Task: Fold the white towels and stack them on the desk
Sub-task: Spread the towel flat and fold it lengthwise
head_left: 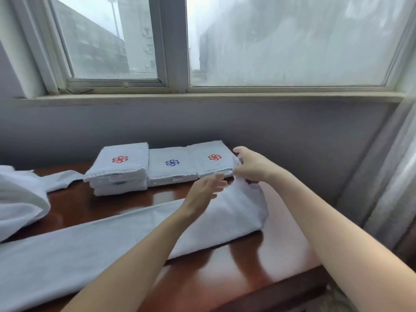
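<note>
Pinching the raised end of the long white towel, R hand holds it up w/ curled fingers; L hand flat-fingered, holding nothing, just beside that end; towel lies diagonally across table; folded stacks at the table's rear.

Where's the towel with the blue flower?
In the head view, the blue-flower towel lies at the back of the desk, between the left red-flower stack and the right red-flower towel.
</note>
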`<state>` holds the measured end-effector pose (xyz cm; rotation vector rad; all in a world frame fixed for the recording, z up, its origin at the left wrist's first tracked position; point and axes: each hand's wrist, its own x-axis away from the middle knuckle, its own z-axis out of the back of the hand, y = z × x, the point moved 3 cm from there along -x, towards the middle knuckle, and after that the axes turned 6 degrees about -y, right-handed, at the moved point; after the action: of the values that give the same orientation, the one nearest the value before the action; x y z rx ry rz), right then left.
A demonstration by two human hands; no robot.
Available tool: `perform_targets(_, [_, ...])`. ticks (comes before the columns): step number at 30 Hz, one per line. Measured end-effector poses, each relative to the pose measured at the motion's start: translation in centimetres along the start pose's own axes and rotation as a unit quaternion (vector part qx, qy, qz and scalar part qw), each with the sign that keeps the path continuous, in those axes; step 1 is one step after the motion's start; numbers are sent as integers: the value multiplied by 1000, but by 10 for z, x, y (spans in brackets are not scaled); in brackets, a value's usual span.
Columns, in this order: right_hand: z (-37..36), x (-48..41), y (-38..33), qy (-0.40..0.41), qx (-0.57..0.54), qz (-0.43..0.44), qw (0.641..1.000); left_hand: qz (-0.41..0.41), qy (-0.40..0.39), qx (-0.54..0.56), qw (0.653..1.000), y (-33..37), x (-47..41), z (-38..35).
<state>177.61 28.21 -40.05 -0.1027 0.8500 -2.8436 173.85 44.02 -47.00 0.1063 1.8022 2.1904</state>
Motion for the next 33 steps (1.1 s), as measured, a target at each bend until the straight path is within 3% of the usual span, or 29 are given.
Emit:
perform_targets(5, [-33,6,-69,-39,-197,77,977,40,7,125,991,24,33,58])
perform_targets(9, [-68,8,-107,-70,-303,87,946,68,21,137,988,23,62,101])
perform_targets(19, [-152,19,-133,-163,-280,50,945,179,90,88,976,-39,108,139])
perform_targets(24, [-133,18,-114,25,-133,100,986,163,117,-3,980,-36,106,137])
perform_targets(26, [-132,21,-103,32,-33,113,993,166,145,-39,975,-37,105,137])
perform_targets(28, [-138,26,-90,-17,33,96,995,189,151,-91,966,-36,107,136])
perform_targets(29, [-143,28,-83,-46,72,87,993,200,146,-157,956,-35,108,136])
perform_targets(31, [-154,30,-74,-72,160,103,979,201,139,-371,896,-30,110,135])
perform_targets(32, [-159,29,-71,-67,185,117,973,169,146,-456,861,-26,110,131])
perform_targets(33, [-162,30,-68,-58,192,129,971,123,152,-491,849,-21,107,126])
